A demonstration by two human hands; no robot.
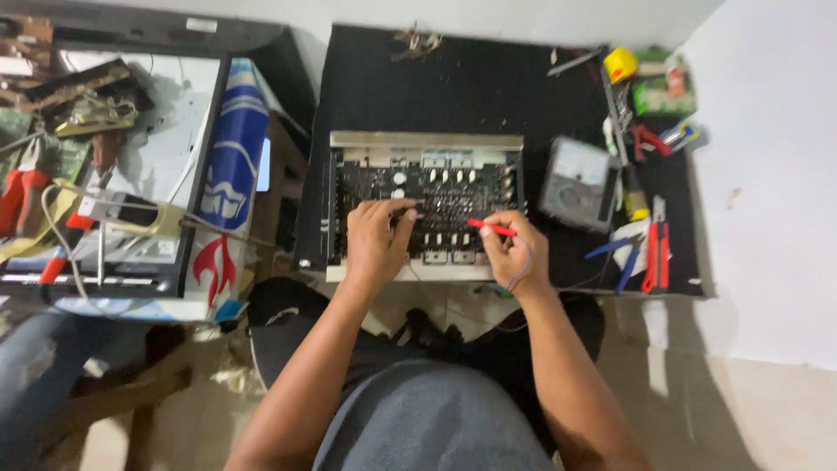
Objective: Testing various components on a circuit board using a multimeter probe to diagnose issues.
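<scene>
An open electronic chassis with a dark circuit board lies on a black mat in front of me. My left hand rests on the board's left part and holds a black test probe tip-down on the components. My right hand grips a red test probe, its tip pointing left onto the board. Thin leads run from my right hand toward a grey analogue meter just right of the chassis.
Pliers, cutters and screwdrivers lie along the mat's right edge, with a yellow tape roll at the back. A cluttered box of tools and parts stands at left. A white wall rises at right. My legs are below.
</scene>
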